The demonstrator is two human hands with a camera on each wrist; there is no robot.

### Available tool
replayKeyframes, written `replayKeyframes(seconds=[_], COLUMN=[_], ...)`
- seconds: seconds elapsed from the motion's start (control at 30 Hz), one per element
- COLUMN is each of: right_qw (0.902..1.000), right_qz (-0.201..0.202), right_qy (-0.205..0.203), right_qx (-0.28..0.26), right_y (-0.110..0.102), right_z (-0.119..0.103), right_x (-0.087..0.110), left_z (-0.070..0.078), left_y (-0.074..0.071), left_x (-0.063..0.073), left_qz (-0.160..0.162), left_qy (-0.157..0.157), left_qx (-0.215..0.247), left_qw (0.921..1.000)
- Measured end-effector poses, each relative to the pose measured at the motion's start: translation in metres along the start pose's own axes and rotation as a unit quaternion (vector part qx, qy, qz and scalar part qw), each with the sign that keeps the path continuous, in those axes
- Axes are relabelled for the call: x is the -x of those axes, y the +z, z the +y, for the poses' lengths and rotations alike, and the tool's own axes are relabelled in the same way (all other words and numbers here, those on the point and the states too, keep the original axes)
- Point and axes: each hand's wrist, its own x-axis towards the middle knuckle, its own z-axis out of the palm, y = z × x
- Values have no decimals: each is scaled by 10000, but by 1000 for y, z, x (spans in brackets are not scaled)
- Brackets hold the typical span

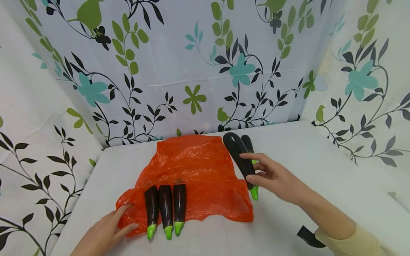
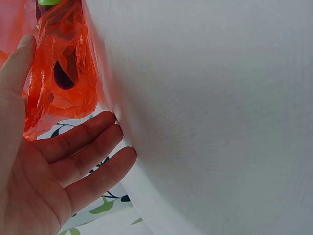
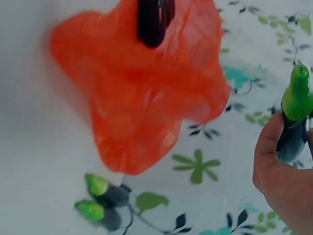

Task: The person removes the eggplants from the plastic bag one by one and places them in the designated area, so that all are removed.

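Three dark purple eggplants (image 1: 165, 206) with green stem ends lie side by side on a red-orange plastic bag (image 1: 198, 163) in the head view. My left hand (image 1: 105, 225) grips the bunched left edge of this bag between thumb and forefinger; the left wrist view hides the forefinger, and the other fingers extend loosely. Over the bag's right side, my right hand (image 1: 272, 177) holds another eggplant (image 1: 238, 153) between thumb and fingers, its green end (image 3: 297, 93) toward me. Behind it, a further eggplant (image 1: 247, 142) is partly covered.
A white table (image 1: 288, 142) carries everything. Two eggplants (image 3: 105, 205) lie beside the bag in the right wrist view. Leaf-patterned cloth (image 1: 160, 71) hangs around the back and sides. A black strap (image 1: 310, 236) sits by the right sleeve.
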Motion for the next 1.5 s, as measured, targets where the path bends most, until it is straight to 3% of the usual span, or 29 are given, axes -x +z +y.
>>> replayKeyframes(seconds=[0.2,0.43,0.87,1.13,1.5], right_qw=[9952,9876,9788,9716,9592], right_qz=[673,1022,1093,960,911], right_qy=[626,1011,1528,1779,2069], right_qx=[349,630,811,1231,1699], right_y=[-29,-55,-85,-88,-86], right_z=[23,51,106,137,163], right_x=[-16,-31,-57,-75,-82], left_z=[0,1,2,1,1], left_y=[1,0,-1,0,1], left_x=[0,2,2,1,2], left_qz=[33,51,41,52,129], left_qy=[21,-5,-25,-48,4], left_qx=[-5,-21,24,-1,-10], left_qw=[10000,10000,10000,10000,9999])
